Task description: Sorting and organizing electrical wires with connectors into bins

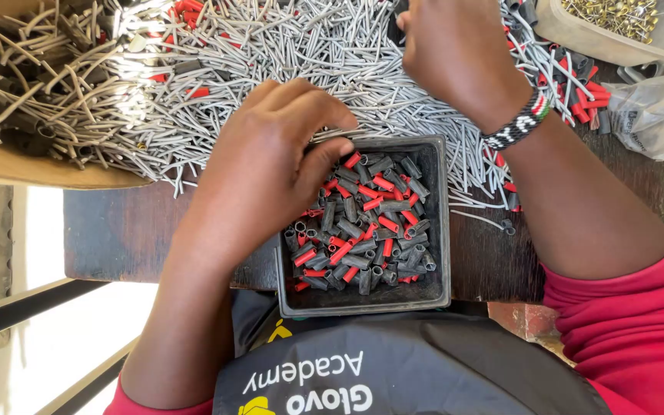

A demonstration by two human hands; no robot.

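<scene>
Hovering over the near-left corner of the dark square tray (439, 223), your left hand (270, 161) curls its fingers loosely downward, thumb touching the tray's far rim; whether that grip holds anything you cannot tell, since the fingertips are hidden under the hand. The tray sits at the near edge of the dark wooden desk (117, 230), partly overhanging toward your lap, and is filled with short red and grey tube pieces (370, 230) lying jumbled in all directions. Your right hand (455, 54) reaches farther out, toward the far edge of the desk, its fingers buried in the broad heap of thin grey rods (270, 46) that spreads across the far side; its grip is turned away from you, so its state cannot be told. A beaded wristband (518, 123) circles that wrist. More red and grey tube pieces lie scattered at the far-right of the heap (578, 92), beside a clear plastic bag (655, 107) and a container of small brass-coloured parts (616, 19) at the far-right corner.
</scene>
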